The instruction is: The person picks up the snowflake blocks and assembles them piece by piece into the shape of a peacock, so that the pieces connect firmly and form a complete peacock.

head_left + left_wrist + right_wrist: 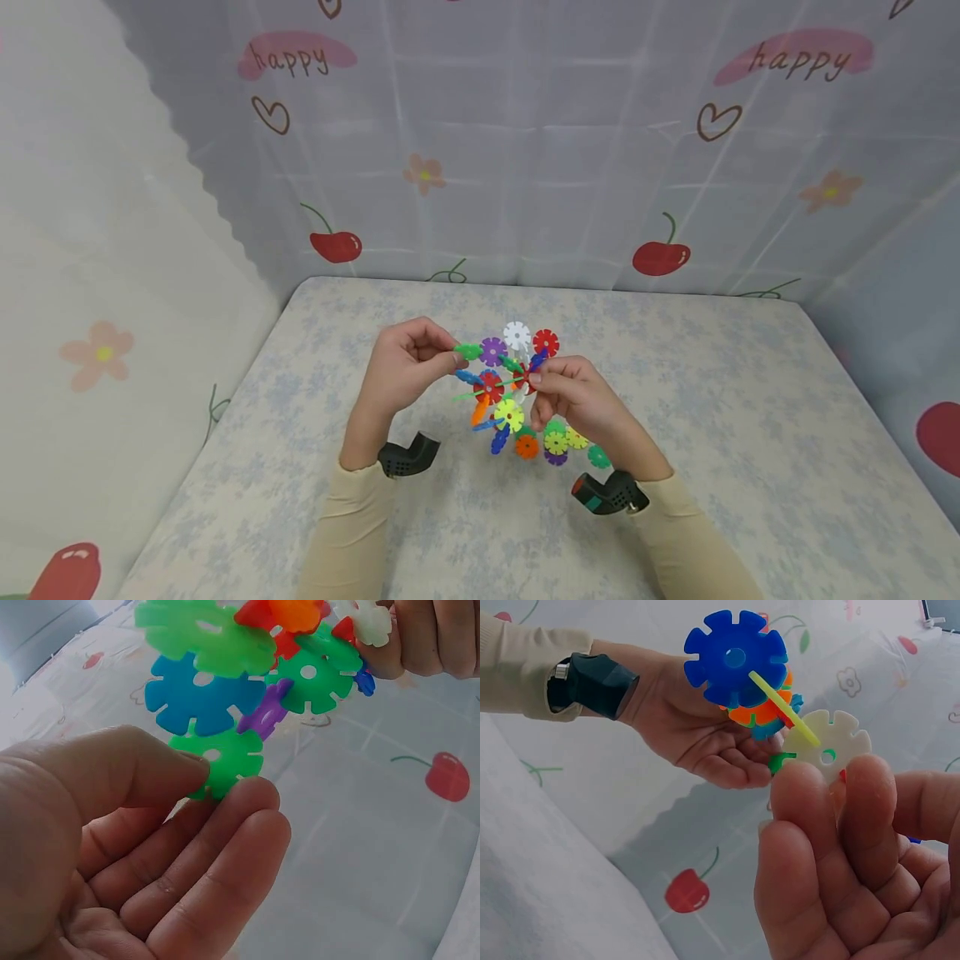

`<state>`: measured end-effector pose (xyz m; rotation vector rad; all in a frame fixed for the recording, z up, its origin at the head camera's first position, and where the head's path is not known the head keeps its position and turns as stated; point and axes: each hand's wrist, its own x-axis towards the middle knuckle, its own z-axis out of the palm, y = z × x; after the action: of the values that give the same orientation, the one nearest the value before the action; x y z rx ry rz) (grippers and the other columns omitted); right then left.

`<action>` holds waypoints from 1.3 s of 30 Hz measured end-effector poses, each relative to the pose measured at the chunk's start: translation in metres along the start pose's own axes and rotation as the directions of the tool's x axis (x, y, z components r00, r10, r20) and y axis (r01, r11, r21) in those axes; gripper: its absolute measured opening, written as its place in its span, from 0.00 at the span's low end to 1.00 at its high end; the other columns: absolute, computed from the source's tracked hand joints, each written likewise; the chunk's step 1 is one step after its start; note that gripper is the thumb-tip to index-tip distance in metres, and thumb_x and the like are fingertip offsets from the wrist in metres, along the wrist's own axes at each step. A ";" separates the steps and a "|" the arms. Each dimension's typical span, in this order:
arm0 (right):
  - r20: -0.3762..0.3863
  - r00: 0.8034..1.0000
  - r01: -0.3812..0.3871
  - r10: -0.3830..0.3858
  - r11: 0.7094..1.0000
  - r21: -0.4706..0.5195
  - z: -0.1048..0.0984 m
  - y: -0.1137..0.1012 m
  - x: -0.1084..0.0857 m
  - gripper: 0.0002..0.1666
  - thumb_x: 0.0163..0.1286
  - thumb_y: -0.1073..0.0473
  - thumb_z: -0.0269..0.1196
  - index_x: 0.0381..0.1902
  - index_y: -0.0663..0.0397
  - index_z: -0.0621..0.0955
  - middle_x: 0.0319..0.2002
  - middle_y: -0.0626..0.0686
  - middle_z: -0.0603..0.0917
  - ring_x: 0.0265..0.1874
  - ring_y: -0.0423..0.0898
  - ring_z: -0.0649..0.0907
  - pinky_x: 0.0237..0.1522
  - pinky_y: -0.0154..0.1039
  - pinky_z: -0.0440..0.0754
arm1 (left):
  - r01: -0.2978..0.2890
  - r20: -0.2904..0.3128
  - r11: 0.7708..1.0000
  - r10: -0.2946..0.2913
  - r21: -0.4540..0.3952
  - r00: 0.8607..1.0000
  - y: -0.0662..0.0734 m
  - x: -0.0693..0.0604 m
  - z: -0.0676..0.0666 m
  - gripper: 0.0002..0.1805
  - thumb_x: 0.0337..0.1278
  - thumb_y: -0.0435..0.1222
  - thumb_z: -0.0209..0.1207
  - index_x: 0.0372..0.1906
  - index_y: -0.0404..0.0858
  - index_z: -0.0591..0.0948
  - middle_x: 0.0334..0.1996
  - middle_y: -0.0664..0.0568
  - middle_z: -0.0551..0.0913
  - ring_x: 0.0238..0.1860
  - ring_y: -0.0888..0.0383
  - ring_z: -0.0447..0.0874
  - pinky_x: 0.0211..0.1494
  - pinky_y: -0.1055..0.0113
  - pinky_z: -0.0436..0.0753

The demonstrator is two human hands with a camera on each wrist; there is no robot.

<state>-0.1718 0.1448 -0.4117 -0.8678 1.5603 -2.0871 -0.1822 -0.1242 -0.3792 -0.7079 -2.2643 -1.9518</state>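
Note:
My left hand (405, 367) pinches a green notched disc (469, 352) between thumb and fingertips; in the left wrist view this green disc (238, 759) meets the edge of a purple disc (266, 712). Whether the two are slotted together I cannot tell. The purple disc belongs to a raised cluster of joined snowflake discs, with a red disc (488, 387), a yellow disc (509, 415) and a white disc (517, 335). My right hand (581, 396) grips this cluster on its right side at a red disc (522, 378); its fingertips partly hide the pieces there.
Several loose discs lie on the table beneath the cluster, among them an orange disc (527, 447) and a green disc (598, 456). The table (247, 492) has a pale floral cover. Printed curtains (525, 167) hang behind and at the sides.

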 end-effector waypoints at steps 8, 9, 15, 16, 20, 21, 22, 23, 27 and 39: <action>-0.037 0.999 -0.010 0.008 0.998 -0.056 0.000 -0.003 -0.002 0.23 0.78 0.68 0.47 0.19 0.64 0.68 0.16 0.42 0.80 0.22 0.36 0.87 0.35 0.37 0.89 | -0.063 0.075 0.994 0.057 0.089 0.996 -0.002 -0.001 -0.002 0.03 0.57 0.23 0.65 0.36 0.27 0.86 0.33 0.33 0.88 0.31 0.66 0.88 0.40 0.68 0.88; -0.042 0.999 -0.011 0.008 0.998 -0.067 0.000 -0.003 -0.002 0.23 0.78 0.68 0.47 0.18 0.66 0.66 0.15 0.44 0.78 0.21 0.36 0.87 0.35 0.37 0.89 | -0.073 0.082 0.992 0.065 0.101 0.995 -0.002 -0.002 -0.002 0.03 0.57 0.23 0.65 0.36 0.27 0.87 0.33 0.34 0.88 0.31 0.66 0.88 0.39 0.68 0.88; -0.034 0.999 -0.008 0.003 0.989 -0.145 -0.001 -0.006 -0.004 0.22 0.77 0.69 0.47 0.18 0.70 0.64 0.12 0.59 0.69 0.21 0.36 0.87 0.33 0.38 0.88 | -0.141 0.119 0.981 0.125 0.136 0.985 -0.003 -0.003 0.000 0.03 0.56 0.21 0.66 0.34 0.28 0.88 0.32 0.36 0.90 0.30 0.65 0.89 0.35 0.68 0.87; -0.033 0.999 -0.009 0.004 0.987 -0.160 -0.001 -0.007 -0.004 0.22 0.77 0.69 0.47 0.18 0.71 0.64 0.12 0.60 0.68 0.20 0.36 0.86 0.33 0.38 0.88 | -0.158 0.122 0.975 0.139 0.155 0.983 -0.003 -0.003 0.000 0.04 0.56 0.21 0.66 0.34 0.28 0.89 0.32 0.37 0.90 0.30 0.64 0.89 0.36 0.68 0.88; -0.045 0.999 -0.028 0.020 0.979 -0.202 -0.001 -0.007 -0.004 0.22 0.76 0.69 0.47 0.18 0.70 0.63 0.12 0.61 0.65 0.19 0.37 0.85 0.30 0.38 0.86 | -0.233 0.140 0.937 0.202 0.260 0.969 0.000 -0.006 0.000 0.06 0.54 0.21 0.67 0.34 0.32 0.90 0.31 0.43 0.91 0.28 0.61 0.88 0.38 0.68 0.88; -0.051 0.998 -0.031 0.021 0.978 -0.205 0.000 -0.007 -0.004 0.23 0.76 0.69 0.47 0.18 0.70 0.63 0.12 0.61 0.65 0.19 0.37 0.85 0.30 0.38 0.86 | -0.247 0.147 0.925 0.212 0.288 0.966 0.001 -0.006 0.000 0.06 0.54 0.21 0.67 0.34 0.33 0.90 0.31 0.44 0.91 0.29 0.60 0.89 0.39 0.68 0.89; -0.055 0.998 -0.029 0.018 0.978 -0.207 0.000 -0.007 -0.004 0.23 0.76 0.69 0.47 0.18 0.69 0.63 0.12 0.60 0.66 0.18 0.37 0.85 0.29 0.37 0.86 | -0.255 0.155 0.916 0.216 0.309 0.964 0.003 -0.007 0.001 0.07 0.54 0.22 0.66 0.34 0.34 0.91 0.31 0.46 0.91 0.29 0.60 0.89 0.39 0.68 0.89; -0.057 0.998 -0.024 0.013 0.979 -0.203 0.000 -0.007 -0.004 0.23 0.76 0.70 0.47 0.18 0.69 0.63 0.12 0.60 0.66 0.18 0.37 0.84 0.29 0.37 0.85 | -0.264 0.163 0.908 0.221 0.326 0.961 0.004 -0.007 0.001 0.07 0.54 0.22 0.66 0.34 0.34 0.91 0.31 0.47 0.91 0.30 0.60 0.89 0.39 0.68 0.89; -0.046 0.998 0.023 -0.030 0.987 -0.161 -0.001 -0.005 -0.004 0.22 0.76 0.70 0.46 0.18 0.67 0.62 0.11 0.58 0.65 0.19 0.37 0.84 0.28 0.37 0.85 | -0.270 0.180 0.896 0.218 0.352 0.959 0.006 -0.008 0.003 0.07 0.54 0.23 0.66 0.33 0.35 0.91 0.31 0.48 0.91 0.31 0.59 0.90 0.39 0.68 0.89; -0.068 0.996 0.043 -0.052 0.991 -0.127 -0.001 -0.005 -0.003 0.23 0.75 0.72 0.45 0.16 0.63 0.59 0.11 0.60 0.61 0.15 0.38 0.81 0.27 0.36 0.85 | -0.292 0.182 0.915 0.249 0.279 0.951 0.004 -0.006 0.005 0.06 0.53 0.22 0.67 0.32 0.34 0.90 0.31 0.46 0.91 0.31 0.58 0.90 0.40 0.67 0.90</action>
<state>-0.1697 0.1485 -0.4081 -0.8904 1.7401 -2.0928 -0.1741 -0.1205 -0.3786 -1.0816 -2.3193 -1.4315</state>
